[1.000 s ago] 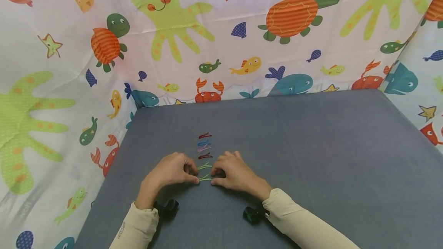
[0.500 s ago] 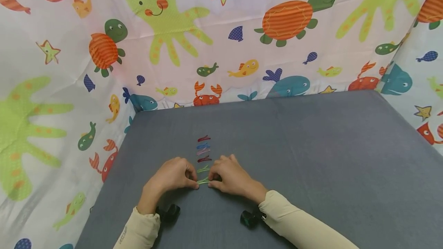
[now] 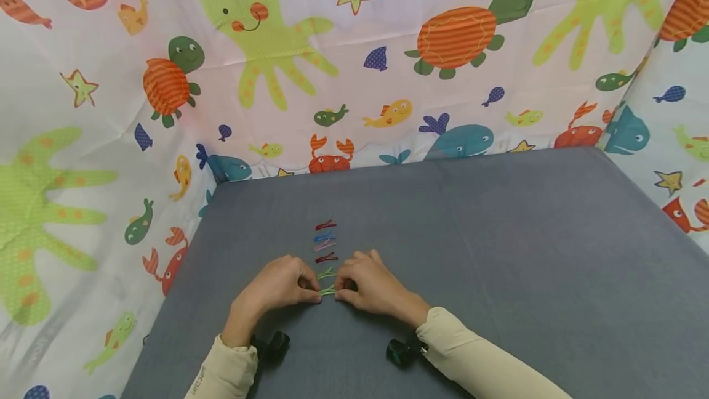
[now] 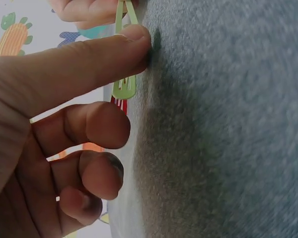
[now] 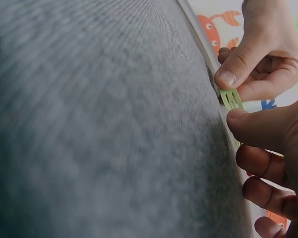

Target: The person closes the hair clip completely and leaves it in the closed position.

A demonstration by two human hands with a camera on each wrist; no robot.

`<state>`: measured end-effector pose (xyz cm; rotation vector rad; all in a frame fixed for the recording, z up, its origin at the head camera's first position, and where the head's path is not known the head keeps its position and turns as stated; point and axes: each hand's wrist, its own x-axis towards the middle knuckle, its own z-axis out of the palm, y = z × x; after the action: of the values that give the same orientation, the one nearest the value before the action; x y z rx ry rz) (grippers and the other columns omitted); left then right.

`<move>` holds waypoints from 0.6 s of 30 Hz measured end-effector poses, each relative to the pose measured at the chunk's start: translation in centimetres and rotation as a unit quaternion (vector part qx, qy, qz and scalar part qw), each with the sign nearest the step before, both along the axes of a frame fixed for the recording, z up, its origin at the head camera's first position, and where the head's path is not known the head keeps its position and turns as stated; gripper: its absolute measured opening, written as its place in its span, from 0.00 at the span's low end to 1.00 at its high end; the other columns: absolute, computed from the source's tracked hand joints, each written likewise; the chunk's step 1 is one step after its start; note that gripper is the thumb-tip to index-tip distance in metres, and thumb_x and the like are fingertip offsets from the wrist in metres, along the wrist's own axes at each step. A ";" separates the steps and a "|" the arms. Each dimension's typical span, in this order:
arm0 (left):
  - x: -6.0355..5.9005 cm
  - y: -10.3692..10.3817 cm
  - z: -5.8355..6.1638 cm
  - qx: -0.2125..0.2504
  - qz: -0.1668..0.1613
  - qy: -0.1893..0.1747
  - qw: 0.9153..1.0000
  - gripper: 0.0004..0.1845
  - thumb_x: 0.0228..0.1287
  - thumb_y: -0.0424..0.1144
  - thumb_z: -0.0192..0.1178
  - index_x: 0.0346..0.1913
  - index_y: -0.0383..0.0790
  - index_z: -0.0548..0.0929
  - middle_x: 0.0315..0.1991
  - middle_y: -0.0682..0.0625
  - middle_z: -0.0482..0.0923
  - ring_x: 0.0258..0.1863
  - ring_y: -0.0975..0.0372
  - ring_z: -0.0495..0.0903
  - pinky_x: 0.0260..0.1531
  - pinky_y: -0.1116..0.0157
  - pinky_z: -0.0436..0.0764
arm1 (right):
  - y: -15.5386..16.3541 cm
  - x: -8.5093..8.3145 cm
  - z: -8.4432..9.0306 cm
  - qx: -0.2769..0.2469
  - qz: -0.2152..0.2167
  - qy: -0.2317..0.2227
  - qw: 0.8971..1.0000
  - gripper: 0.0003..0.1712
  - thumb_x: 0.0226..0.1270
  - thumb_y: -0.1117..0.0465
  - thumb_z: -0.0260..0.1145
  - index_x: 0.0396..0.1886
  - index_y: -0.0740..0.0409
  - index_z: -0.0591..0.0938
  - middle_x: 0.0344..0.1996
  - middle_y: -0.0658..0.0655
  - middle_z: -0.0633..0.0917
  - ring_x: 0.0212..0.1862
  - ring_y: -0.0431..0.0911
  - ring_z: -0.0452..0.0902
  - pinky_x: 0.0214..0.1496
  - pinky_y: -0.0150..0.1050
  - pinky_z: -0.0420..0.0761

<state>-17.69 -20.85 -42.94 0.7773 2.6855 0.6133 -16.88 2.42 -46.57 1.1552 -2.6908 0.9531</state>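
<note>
left hand [image 3: 277, 285]: fingers bent, thumb touching green snap hair clip [image 3: 328, 292]; pinching, i can't tell
right hand [image 3: 372, 282]: likewise, at its opposite end
clip: on gray counter [image 3: 526, 263], nearest of 6

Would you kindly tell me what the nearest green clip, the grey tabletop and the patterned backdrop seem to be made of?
Green clip: probably painted metal, perhaps plastic; thin flat strips, smooth even colour.
Grey tabletop: apparently cloth-covered and matte, judging by its fine speckled texture.
Patterned backdrop: likely printed fabric, though coated sheeting is possible; it shows creases.
</note>
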 end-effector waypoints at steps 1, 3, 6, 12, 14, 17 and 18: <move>0.0 0.1 0.0 0.003 -0.004 0.000 1.000 0.02 0.56 0.43 0.77 0.30 0.56 0.93 0.24 0.66 0.85 0.20 0.73 0.78 0.23 0.69 0.76 | 0.1 0.0 0.0 -0.001 -0.001 -0.002 1.000 0.07 0.60 0.54 0.78 0.28 0.42 0.85 0.27 0.40 0.82 0.33 0.35 0.64 0.45 0.39 0.57; 0.0 0.2 0.0 0.010 -0.009 -0.002 1.000 0.02 0.57 0.43 0.76 0.30 0.56 0.92 0.24 0.66 0.85 0.20 0.74 0.78 0.22 0.69 0.76 | 0.3 0.0 0.0 -0.001 -0.005 -0.006 1.000 0.07 0.61 0.53 0.77 0.28 0.41 0.85 0.27 0.39 0.81 0.33 0.35 0.64 0.45 0.39 0.57; 0.1 0.5 0.0 0.023 -0.017 -0.001 1.000 0.03 0.58 0.42 0.75 0.29 0.55 0.92 0.22 0.66 0.83 0.19 0.74 0.76 0.22 0.70 0.76 | 0.6 -0.1 -0.1 -0.004 -0.014 -0.010 1.000 0.07 0.62 0.53 0.76 0.28 0.40 0.85 0.27 0.38 0.81 0.34 0.36 0.67 0.45 0.39 0.58; 0.1 1.2 0.1 0.047 -0.020 0.019 0.999 0.05 0.60 0.40 0.74 0.28 0.53 0.91 0.16 0.66 0.76 0.15 0.74 0.69 0.18 0.72 0.68 | 1.1 0.1 0.0 -0.036 -0.044 -0.001 0.998 0.07 0.63 0.57 0.75 0.29 0.42 0.84 0.25 0.39 0.81 0.33 0.38 0.70 0.46 0.40 0.59; 0.2 1.4 0.2 0.054 -0.019 0.027 0.998 0.05 0.60 0.39 0.74 0.28 0.52 0.91 0.15 0.65 0.74 0.14 0.74 0.68 0.17 0.72 0.67 | 1.3 0.2 0.2 -0.047 -0.052 0.004 0.998 0.08 0.62 0.57 0.75 0.28 0.42 0.83 0.25 0.39 0.81 0.33 0.38 0.70 0.46 0.40 0.59; 0.3 1.6 0.2 0.064 -0.020 0.037 0.997 0.04 0.60 0.39 0.73 0.29 0.52 0.92 0.15 0.66 0.74 0.14 0.74 0.68 0.17 0.72 0.67 | 1.5 0.4 0.3 -0.056 -0.061 0.015 0.996 0.10 0.61 0.57 0.76 0.26 0.42 0.82 0.25 0.39 0.80 0.33 0.38 0.71 0.46 0.40 0.59; 0.3 1.7 0.3 0.067 -0.021 0.038 0.997 0.04 0.61 0.39 0.73 0.29 0.51 0.92 0.15 0.66 0.74 0.14 0.74 0.68 0.17 0.72 0.67 | 1.6 0.4 0.3 -0.056 -0.064 0.021 0.996 0.10 0.60 0.56 0.76 0.26 0.41 0.82 0.25 0.39 0.80 0.33 0.38 0.71 0.46 0.40 0.59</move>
<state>-17.39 -19.16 -42.65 0.9062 2.7115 0.7754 -16.48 4.07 -46.24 0.9601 -2.6041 1.0315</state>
